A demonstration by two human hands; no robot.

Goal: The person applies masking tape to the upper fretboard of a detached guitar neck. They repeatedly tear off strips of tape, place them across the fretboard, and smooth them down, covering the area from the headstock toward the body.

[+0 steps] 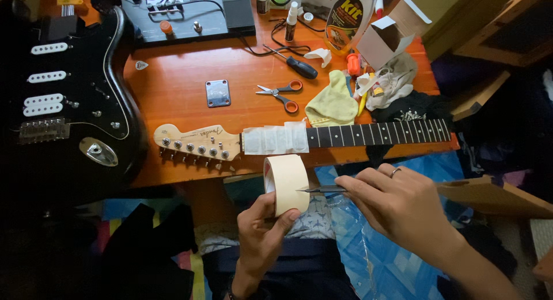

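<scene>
My left hand point(262, 234) grips a roll of cream masking tape point(286, 182), held upright below the table's front edge. My right hand point(400, 205) holds a small dark-handled blade point(321, 189) with its tip against the roll's outer side. Just above, a detached guitar neck point(368, 134) lies along the front of the wooden table point(173, 87), its headstock point(196, 141) to the left. Strips of pale tape point(275, 139) cover the first frets next to the headstock.
A black guitar body point(75, 98) lies at the left. On the table are a metal neck plate point(218, 93), orange-handled scissors point(280, 95), a screwdriver point(294, 62), a yellow cloth point(332, 104), a polish bottle point(344, 18), a small open box point(385, 40) and a pedal unit point(184, 15).
</scene>
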